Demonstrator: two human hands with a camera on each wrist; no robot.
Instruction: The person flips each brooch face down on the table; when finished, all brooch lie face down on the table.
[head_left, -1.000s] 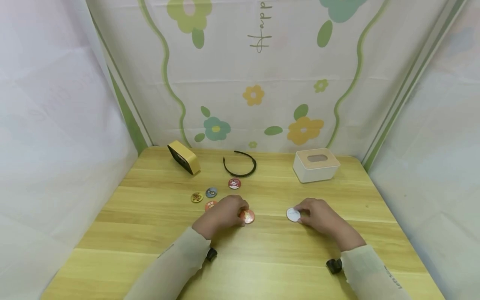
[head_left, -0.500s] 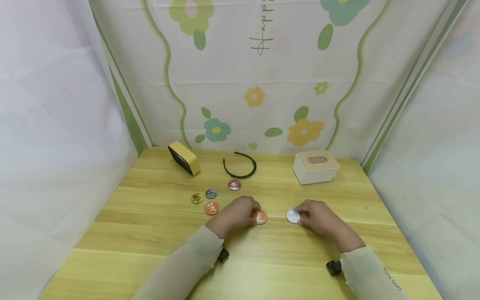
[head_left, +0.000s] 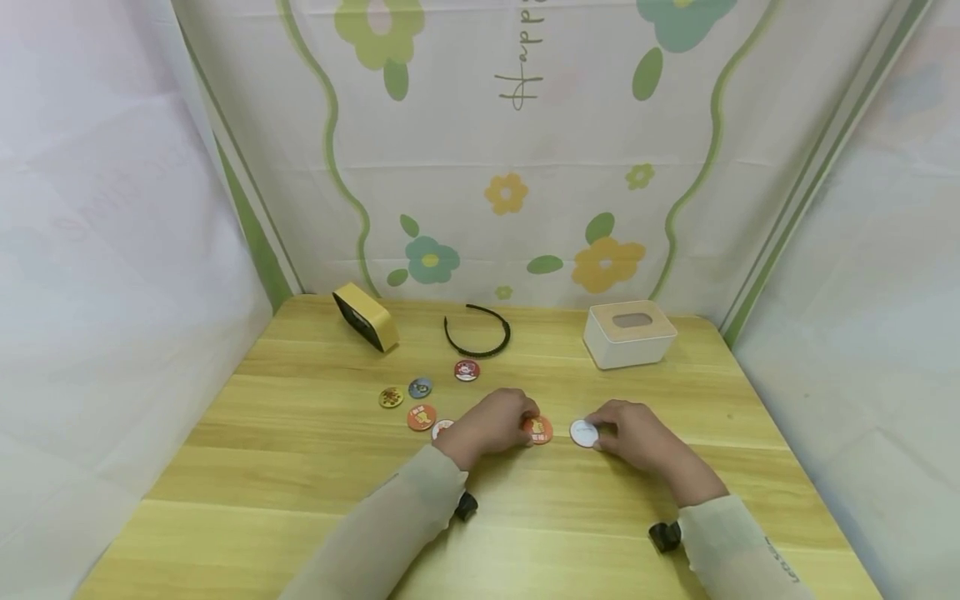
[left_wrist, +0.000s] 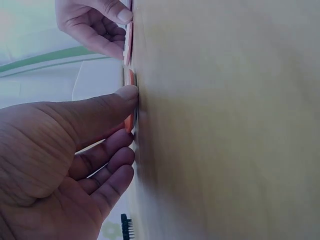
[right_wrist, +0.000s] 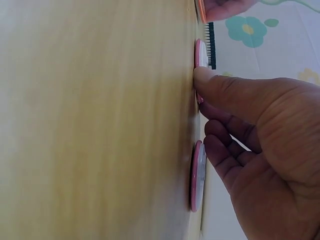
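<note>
My left hand [head_left: 495, 423] pinches an orange round button badge [head_left: 539, 430] by its edge, low at the tabletop. In the left wrist view the same orange badge [left_wrist: 129, 123] is gripped under the thumb. A short gap to the right, my right hand [head_left: 637, 432] pinches a white round badge [head_left: 583, 433]. From the right wrist this badge [right_wrist: 201, 51] shows a pink rim, and a second pink-rimmed badge [right_wrist: 198, 176] lies by the curled fingers; the hand hides it in the head view. Partly behind my left wrist lies a white-and-orange badge [head_left: 442, 428].
Left of my hands lie an orange badge [head_left: 422, 417], a yellow badge [head_left: 391, 397], a blue badge [head_left: 420, 387] and a red badge [head_left: 467, 371]. Farther back on the wooden table [head_left: 300, 475] are a yellow box-shaped object [head_left: 367, 317], a black headband [head_left: 480, 353] and a tissue box [head_left: 630, 335].
My left hand has slid the orange badge rightward, closer to the white one. Badges behind the left wrist have come into sight. My right hand has stayed in place.
</note>
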